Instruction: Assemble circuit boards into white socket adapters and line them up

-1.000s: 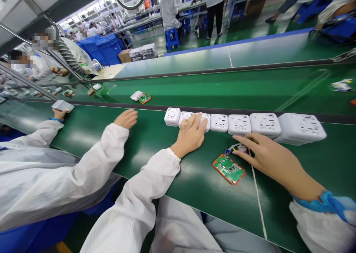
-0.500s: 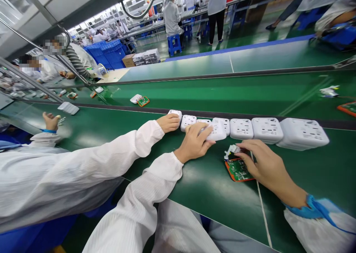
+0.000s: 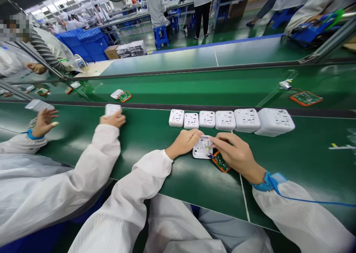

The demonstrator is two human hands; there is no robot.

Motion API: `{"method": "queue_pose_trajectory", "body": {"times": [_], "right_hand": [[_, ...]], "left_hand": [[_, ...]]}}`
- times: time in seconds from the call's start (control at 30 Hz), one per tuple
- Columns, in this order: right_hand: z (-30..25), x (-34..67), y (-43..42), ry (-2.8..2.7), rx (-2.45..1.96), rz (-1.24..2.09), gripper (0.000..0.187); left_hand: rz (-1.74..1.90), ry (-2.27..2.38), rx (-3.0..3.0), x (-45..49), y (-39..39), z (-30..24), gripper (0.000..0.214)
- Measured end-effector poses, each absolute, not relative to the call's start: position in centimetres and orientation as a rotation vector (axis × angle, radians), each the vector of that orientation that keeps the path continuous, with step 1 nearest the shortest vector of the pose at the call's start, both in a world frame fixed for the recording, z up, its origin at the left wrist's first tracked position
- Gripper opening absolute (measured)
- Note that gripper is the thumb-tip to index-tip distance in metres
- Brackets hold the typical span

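Note:
My left hand (image 3: 185, 143) grips the edge of a white plastic housing (image 3: 198, 153), its open inside facing up, low over the green bench. At the housing's right side my right hand (image 3: 236, 153) is closed in a pinch on a small white wired part (image 3: 207, 146), largely hidden by the fingers. Below these fingers a green circuit board (image 3: 221, 162) with an orange rim hangs close to the housing, joined by short wires. Behind both hands runs a row of white housings (image 3: 207, 119), with a stack (image 3: 275, 121) at its right end.
To my left a co-worker's hand (image 3: 112, 119) holds a white housing (image 3: 112, 109); the other hand (image 3: 43, 124) is spread near more housings (image 3: 39, 105). On the green belt beyond lie a wired board (image 3: 125, 96) and another board (image 3: 306, 98). A blue wrist cord (image 3: 311, 201) trails from my right wrist.
My left hand has brought a housing from the row towards me. My right hand has moved the wired part and board left to it. The co-worker's hand has taken a housing away leftward.

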State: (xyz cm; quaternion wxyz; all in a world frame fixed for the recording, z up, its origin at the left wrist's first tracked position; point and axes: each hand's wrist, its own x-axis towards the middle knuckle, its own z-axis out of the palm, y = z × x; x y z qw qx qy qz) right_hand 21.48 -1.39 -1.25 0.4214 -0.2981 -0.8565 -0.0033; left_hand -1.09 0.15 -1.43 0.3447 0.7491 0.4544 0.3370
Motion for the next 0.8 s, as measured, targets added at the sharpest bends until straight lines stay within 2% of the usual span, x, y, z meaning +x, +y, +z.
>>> {"method": "queue_pose_trajectory", "body": {"times": [0.17, 0.3, 0.47, 0.7, 0.8], "right_hand": [[-1.3, 21.2, -1.3, -2.187, -0.701, -0.172, 0.013], [-1.5, 21.1, -1.3, -2.204, -0.772, -0.181, 0.020], [-1.6, 20.9, -1.1, -2.265, -0.893, -0.150, 0.029], [-0.6, 20.9, -1.5, -2.333, -0.966, 0.087, 0.019], [-0.6, 20.7, -2.0, -2.278, -1.005, 0.187, 0.026]], "left_hand": [[0.811, 1.104, 1.994, -0.3, -0.2, -1.3, 0.050], [0.796, 1.072, 2.002, -0.1, -0.2, -0.8, 0.036], [0.765, 1.112, 1.968, -0.1, 0.2, -0.5, 0.033], [0.804, 1.180, 1.928, 0.5, -0.1, -0.3, 0.027], [0.858, 1.269, 1.877, 0.8, -0.3, -0.5, 0.028]]}}
